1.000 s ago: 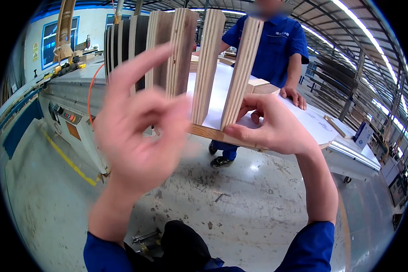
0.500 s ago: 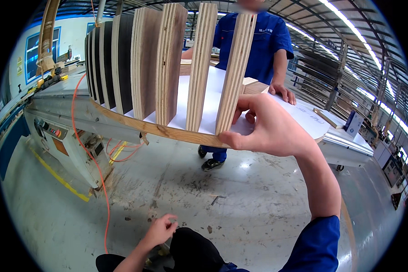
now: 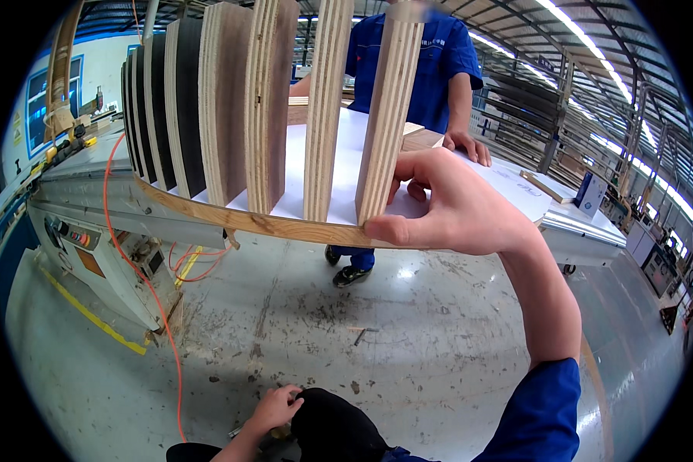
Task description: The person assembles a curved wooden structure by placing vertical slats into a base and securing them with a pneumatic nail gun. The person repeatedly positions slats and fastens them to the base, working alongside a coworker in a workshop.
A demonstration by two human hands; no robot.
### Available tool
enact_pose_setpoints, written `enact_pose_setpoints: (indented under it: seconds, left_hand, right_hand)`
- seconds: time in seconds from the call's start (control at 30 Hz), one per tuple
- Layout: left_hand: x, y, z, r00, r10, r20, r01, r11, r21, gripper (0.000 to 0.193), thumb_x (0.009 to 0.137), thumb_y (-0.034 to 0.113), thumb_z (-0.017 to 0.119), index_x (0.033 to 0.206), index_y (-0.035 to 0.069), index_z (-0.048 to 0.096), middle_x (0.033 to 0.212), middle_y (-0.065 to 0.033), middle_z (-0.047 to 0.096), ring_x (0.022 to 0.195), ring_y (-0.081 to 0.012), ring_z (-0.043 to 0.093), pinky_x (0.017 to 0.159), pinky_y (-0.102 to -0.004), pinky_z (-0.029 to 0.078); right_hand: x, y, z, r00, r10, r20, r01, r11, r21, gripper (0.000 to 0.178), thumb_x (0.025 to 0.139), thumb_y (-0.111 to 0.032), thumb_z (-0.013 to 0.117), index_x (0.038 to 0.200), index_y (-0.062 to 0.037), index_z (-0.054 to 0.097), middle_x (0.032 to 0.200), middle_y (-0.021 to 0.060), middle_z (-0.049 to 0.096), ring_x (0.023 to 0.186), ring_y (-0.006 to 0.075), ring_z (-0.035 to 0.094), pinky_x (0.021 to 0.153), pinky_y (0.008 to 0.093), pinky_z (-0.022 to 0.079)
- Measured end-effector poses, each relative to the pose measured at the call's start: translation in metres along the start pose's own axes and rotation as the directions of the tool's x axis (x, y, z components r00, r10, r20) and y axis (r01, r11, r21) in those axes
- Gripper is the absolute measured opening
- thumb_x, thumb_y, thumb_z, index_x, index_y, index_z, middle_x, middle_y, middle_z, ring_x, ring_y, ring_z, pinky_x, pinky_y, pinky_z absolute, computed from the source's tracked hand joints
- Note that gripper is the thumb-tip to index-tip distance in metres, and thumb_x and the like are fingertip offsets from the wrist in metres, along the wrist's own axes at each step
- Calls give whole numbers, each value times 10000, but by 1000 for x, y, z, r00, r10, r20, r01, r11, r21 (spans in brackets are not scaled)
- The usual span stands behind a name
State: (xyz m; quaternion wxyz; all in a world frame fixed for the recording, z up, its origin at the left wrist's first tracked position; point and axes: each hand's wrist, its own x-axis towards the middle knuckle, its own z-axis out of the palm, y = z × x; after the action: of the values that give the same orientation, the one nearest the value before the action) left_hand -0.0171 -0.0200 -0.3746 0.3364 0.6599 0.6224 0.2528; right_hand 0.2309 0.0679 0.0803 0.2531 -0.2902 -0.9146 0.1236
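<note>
Several plywood slats (image 3: 266,108) are standing upright in a spaced row along the curved front rim of a white-topped board (image 3: 285,224). Their pale layered edges are facing the wearer; the broad faces are showing dark at the left, brown farther right. The rightmost slat (image 3: 387,115) is standing at the row's right end, its foot near the rim. The right hand (image 3: 462,204) is gripping this foot, the thumb lying at the front and the fingers curling beside its right face. The left hand (image 3: 276,408) is hanging low beside the black-clad knee (image 3: 327,420), fingers bending; whether it is holding anything cannot be told. Beyond the board, a co-worker's hand (image 3: 467,145) is resting at the work surface.
</note>
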Motion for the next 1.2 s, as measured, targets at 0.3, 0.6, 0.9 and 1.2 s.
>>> enact_pose_setpoints:
  seconds: [0.3,0.6,0.9,1.2]
  left_hand:
    - [-5,-1,-3,1000,-14,-18,15,999,36,318,865,265,736,1109,65,697,834,-163,733,780,-343,711,744,-411,564]
    - [-6,6,-9,998,-58,22,57,998,36,332,866,270,737,1125,66,699,823,-158,729,781,-335,707,741,-410,557]
    - [-5,2,-6,1000,-19,20,18,997,72,335,868,270,737,1130,64,699,818,-158,728,781,-334,706,736,-410,553]
    - [-6,2,-8,999,-28,23,27,997,69,341,864,271,739,1128,59,702,826,-165,728,784,-346,706,729,-410,557]
  right_hand:
    - [0,-1,0,1000,7,-7,-7,999,-37,560,769,-472,746,888,74,711,739,70,615,680,148,553,620,280,419]
    - [1,1,1,1000,-15,-2,15,1000,-2,569,777,-496,737,921,54,719,737,43,591,660,125,512,605,269,378]
    - [-1,0,0,1000,-2,2,2,1000,2,528,777,-432,753,914,77,726,810,107,685,770,167,625,724,293,494]
    - [1,25,4,969,-10,-248,60,980,192,683,870,-604,649,1145,21,660,957,89,632,901,184,603,800,313,473]
